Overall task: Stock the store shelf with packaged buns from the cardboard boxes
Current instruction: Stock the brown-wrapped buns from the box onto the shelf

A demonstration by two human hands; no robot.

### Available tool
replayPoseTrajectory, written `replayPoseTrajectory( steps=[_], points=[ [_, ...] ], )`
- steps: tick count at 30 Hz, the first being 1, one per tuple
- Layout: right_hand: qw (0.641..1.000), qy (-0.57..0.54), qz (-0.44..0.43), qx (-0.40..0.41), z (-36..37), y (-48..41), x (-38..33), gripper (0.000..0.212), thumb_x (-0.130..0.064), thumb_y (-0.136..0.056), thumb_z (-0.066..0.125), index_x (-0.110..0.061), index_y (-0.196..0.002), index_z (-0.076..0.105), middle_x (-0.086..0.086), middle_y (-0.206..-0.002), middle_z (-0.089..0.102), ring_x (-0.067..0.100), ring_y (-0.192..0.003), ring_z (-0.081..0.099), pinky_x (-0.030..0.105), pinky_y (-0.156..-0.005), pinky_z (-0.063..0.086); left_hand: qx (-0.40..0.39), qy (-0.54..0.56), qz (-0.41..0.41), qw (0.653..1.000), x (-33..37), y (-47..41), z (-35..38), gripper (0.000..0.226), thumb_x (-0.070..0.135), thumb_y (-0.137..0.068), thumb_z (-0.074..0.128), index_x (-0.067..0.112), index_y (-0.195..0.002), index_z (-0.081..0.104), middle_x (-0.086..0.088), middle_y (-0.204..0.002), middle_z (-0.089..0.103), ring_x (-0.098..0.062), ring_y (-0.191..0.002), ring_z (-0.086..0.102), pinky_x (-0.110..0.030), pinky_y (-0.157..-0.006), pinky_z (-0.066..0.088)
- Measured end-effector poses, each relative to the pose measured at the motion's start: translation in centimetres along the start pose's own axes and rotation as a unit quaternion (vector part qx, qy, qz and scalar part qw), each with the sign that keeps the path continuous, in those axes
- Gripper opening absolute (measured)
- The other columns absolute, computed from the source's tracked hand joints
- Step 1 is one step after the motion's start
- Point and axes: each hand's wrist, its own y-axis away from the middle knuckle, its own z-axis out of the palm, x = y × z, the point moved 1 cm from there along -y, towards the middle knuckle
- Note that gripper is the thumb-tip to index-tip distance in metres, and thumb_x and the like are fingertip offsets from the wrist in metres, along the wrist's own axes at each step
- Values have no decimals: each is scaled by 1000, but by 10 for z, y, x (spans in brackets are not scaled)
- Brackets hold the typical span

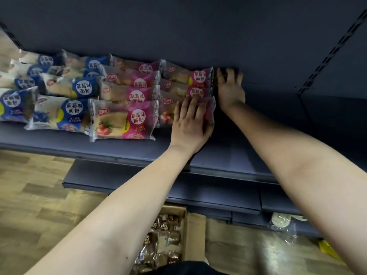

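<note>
Shelf (228, 159) status: blue bun packs (75, 88) stacked in overlapping rows on the left, pink bun packs (135, 96) in two columns next to them, mid-shelf. The right part of the shelf is bare dark metal.

Left hand (190, 122): flat, fingers straight, palm down on the front pink pack (209, 108) of the right-hand column, thumb at that pack's right edge. It presses rather than grips.

Right hand (231, 90): reaches to the back of the shelf, just right of the pink column. Its fingers are curled onto a dark pack (214, 82) that stands on edge against the rear pink packs. The light there is dim, so the grip detail is poor.

Below: a cardboard box (195, 235) stands open on the wood-pattern floor (29, 195), under the lower shelf (198, 193). It holds brown-wrapped buns (168, 235), loosely piled.
</note>
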Motion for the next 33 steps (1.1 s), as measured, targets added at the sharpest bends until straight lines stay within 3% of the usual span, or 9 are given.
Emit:
replayPoseTrajectory(
  steps=[3, 5, 10, 13, 17, 21, 25, 29, 33],
  points=[
    [997, -73, -2, -33, -8, 9, 4, 90, -33, -90, 58, -12, -152, -4, 10, -157, 2, 39, -144, -9, 59, -111, 19, -13, 12, 0, 1000, 0, 0, -2, 57, 40, -83, 44, 6, -127, 54, -18, -141, 46, -38, -134, 37, -48, -115, 16],
    [996, -79, 2, -32, -12, 19, 6, 95, -38, -88, 59, -14, -151, -7, 5, -159, -4, 35, -144, -12, 65, -109, 7, -23, 16, -3, 1000, 0, 0, -2, 57, 40, -84, 43, 6, -130, 52, -17, -143, 44, -37, -135, 35, -47, -116, 13],
    [999, -43, -1, -8, -26, 58, 7, 83, -16, -89, 51, -13, -152, -3, 4, -159, -4, 33, -145, -9, 68, -110, 3, -48, 30, -10, 998, 2, 1, -10, 60, 39, -86, 43, 8, -137, 45, -16, -148, 37, -37, -139, 29, -46, -116, 8],
    [994, -102, 26, 8, -35, 91, -5, 76, -17, -91, 45, -15, -152, 0, 3, -159, -5, 31, -145, -7, 65, -111, 2, -66, 28, -9, 997, 4, 3, -17, 71, 46, -82, 26, 8, -141, 39, -15, -151, 32, -34, -142, 23, -44, -117, 4],
    [993, -118, -7, 30, -43, 128, -20, 67, -21, -96, 38, -17, -153, 3, 2, -159, -2, 30, -146, -2, 59, -115, 2, -80, 12, 23, 996, 3, 15, -29, 69, 43, -86, 26, 2, -138, 42, -20, -148, 35, -38, -138, 30, -52, -115, 11],
    [990, -32, -124, 63, -44, 151, -28, 58, -26, -98, 37, -15, -151, 16, 5, -158, 10, 32, -144, 8, 50, -117, 6, -65, -3, 30, 997, -17, 43, -45, 59, 38, -86, 34, 0, -127, 53, -25, -137, 48, -44, -128, 43, -59, -107, 27],
    [985, -38, -161, 40, -42, 167, -53, 54, -28, -99, 36, -18, -150, 23, 4, -157, 14, 34, -143, 12, 45, -118, 12, -51, -40, -14, 998, -53, 69, -73, 58, 36, -87, 33, -2, -125, 53, -27, -134, 49, -47, -125, 44, -62, -104, 31],
    [968, -65, -240, 33, -34, 186, -107, 47, -24, -97, 43, -16, -143, 38, 7, -151, 30, 35, -134, 29, 47, -106, 34, -25, -75, -76, 994, -101, 107, -107, 56, 35, -88, 33, 0, -127, 53, -26, -132, 51, -45, -122, 47, -59, -104, 32],
    [931, -85, -352, 40, -17, 208, -174, 39, -14, -88, 56, -5, -126, 56, 17, -132, 52, 40, -118, 47, 50, -96, 43, -26, -105, -133, 985, -145, 163, -135, 53, 33, -88, 35, 3, -127, 54, -22, -136, 49, -41, -123, 46, -55, -104, 34]
  ],
)
